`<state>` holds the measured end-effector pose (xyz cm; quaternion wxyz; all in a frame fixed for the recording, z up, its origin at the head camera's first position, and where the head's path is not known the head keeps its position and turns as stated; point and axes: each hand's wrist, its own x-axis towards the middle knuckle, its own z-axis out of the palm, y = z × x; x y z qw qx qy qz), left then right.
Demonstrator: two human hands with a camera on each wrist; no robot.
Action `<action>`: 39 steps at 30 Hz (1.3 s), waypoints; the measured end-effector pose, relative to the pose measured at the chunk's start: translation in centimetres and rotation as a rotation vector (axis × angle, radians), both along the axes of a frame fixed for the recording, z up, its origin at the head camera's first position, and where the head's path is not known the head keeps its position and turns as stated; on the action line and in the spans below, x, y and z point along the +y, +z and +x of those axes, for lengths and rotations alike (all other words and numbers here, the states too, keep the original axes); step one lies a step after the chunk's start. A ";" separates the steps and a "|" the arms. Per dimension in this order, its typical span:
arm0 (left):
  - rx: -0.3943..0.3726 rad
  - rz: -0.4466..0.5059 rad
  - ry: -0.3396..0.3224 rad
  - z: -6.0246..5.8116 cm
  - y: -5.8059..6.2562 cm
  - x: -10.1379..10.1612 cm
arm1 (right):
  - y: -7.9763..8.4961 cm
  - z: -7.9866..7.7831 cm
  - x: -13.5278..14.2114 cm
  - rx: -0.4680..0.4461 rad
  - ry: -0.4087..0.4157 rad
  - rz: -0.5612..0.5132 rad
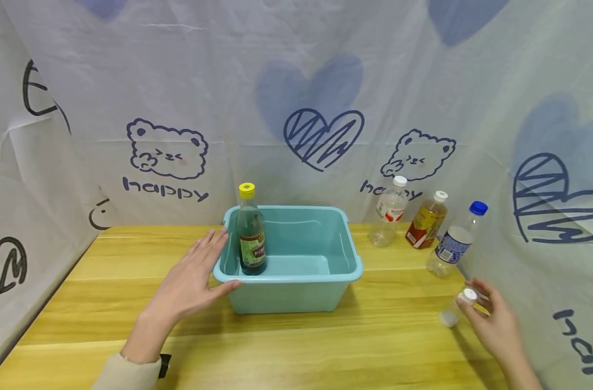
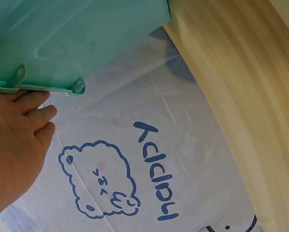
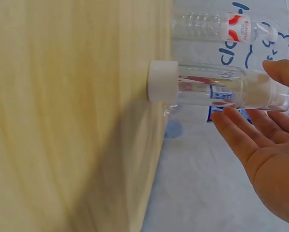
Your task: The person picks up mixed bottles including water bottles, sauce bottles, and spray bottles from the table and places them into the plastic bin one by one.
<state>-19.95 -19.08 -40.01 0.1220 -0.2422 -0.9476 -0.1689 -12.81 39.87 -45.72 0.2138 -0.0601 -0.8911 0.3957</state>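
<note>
My left hand (image 1: 191, 279) has its fingers stretched out against the left end of a light-blue plastic tub (image 1: 291, 297), thumb over the front rim. In the left wrist view, its fingertips touch the tub's edge. Inside the tub, at the left, stands a dark glass bottle (image 1: 251, 238) with a yellow cap and green label. My right hand (image 1: 496, 319) is around the upper part of a small clear bottle (image 1: 455, 311) upright on the table. The right wrist view shows its thumb and loosely extended fingers (image 3: 253, 130) on either side of this bottle; a firm grip is not visible.
Behind the right hand stand a clear bottle with a white cap (image 1: 384, 216), a bottle with a yellow-and-red label (image 1: 425, 222) and a blue-capped bottle (image 1: 455, 244). A printed cloth (image 1: 296, 179) hangs along the back and sides of the wooden table (image 1: 374, 346).
</note>
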 end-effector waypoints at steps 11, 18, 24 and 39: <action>0.012 0.002 0.007 0.0 -0.1 0.0 | -0.3 0.0 -0.3 -0.066 -0.036 -0.022; -0.009 -0.013 0.011 0.0 -0.1 -0.1 | -0.2 0.1 -0.6 -0.053 -0.031 -0.016; -0.002 -0.009 0.009 0.0 -0.1 -0.1 | 0.0 -0.2 -1.1 -0.007 -0.035 -0.007; 0.020 0.004 0.010 0.0 -0.3 -0.1 | 2.8 -1.8 -4.9 0.089 0.003 -0.033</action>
